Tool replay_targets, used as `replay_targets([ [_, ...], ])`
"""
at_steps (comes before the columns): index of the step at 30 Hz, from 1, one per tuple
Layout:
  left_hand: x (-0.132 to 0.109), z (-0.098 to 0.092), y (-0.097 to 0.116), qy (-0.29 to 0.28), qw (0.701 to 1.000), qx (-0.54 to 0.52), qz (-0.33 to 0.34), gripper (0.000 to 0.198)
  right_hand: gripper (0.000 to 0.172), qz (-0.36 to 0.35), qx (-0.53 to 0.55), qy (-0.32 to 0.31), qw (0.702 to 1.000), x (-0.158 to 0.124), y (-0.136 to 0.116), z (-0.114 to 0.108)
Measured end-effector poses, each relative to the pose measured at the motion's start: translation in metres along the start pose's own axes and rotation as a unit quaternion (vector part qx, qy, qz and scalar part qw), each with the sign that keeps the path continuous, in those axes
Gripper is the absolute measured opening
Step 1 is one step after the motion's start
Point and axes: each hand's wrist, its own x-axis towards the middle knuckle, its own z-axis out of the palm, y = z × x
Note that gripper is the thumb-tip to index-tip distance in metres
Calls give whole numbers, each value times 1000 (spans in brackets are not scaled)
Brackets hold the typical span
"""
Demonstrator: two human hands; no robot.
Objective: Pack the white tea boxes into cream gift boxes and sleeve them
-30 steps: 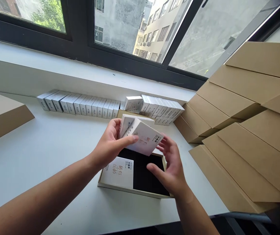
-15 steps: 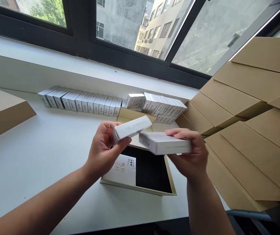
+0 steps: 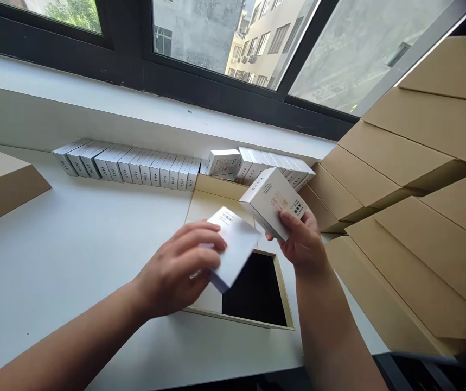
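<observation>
My left hand (image 3: 179, 266) grips a small white carton (image 3: 238, 244), tilted, with a barcode on its upper face. It is held over the open gift box (image 3: 283, 293), which has a black lining and cream walls. A white packet lies in the left part of that box, mostly covered by my left hand. Higher and to the right, my right hand (image 3: 304, 239) is closed on a second white carton (image 3: 273, 201), its printed front with orange and black characters facing me. The gift box's cream lid (image 3: 216, 193) stands open behind it.
Along the wall under the window, a row of white cartons (image 3: 135, 165) stands on the white table (image 3: 94, 255). Another group of cartons (image 3: 257, 163) is further right. Stacked brown cardboard boxes (image 3: 412, 217) fill the right side; a brown box (image 3: 5, 184) sits at the left.
My left hand has turned its carton and brought it lower over the gift box. My right hand has raised its carton and tipped it so the printed front shows.
</observation>
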Motion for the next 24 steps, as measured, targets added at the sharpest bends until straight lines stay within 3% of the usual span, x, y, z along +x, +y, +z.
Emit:
replay_targets([
  [2, -1, -1, 2, -56, 993, 73, 73, 28, 29, 35, 21, -6, 999, -1, 7, 0],
  [8, 1, -2, 12, -98, 977, 147, 116, 21, 33, 165, 30, -66, 984, -6, 8, -17],
  [13, -2, 1, 7, -66, 982, 154, 89, 30, 38, 163, 54, -112, 979, -13, -3, -20],
  [18, -4, 2, 3, -11, 982, 175, 66, 35, 44, 238, 21, -183, 954, -22, -9, -3],
  [24, -4, 2, 4, -22, 976, 206, 72, 32, 46, 178, -11, -136, 974, -24, 6, 14],
])
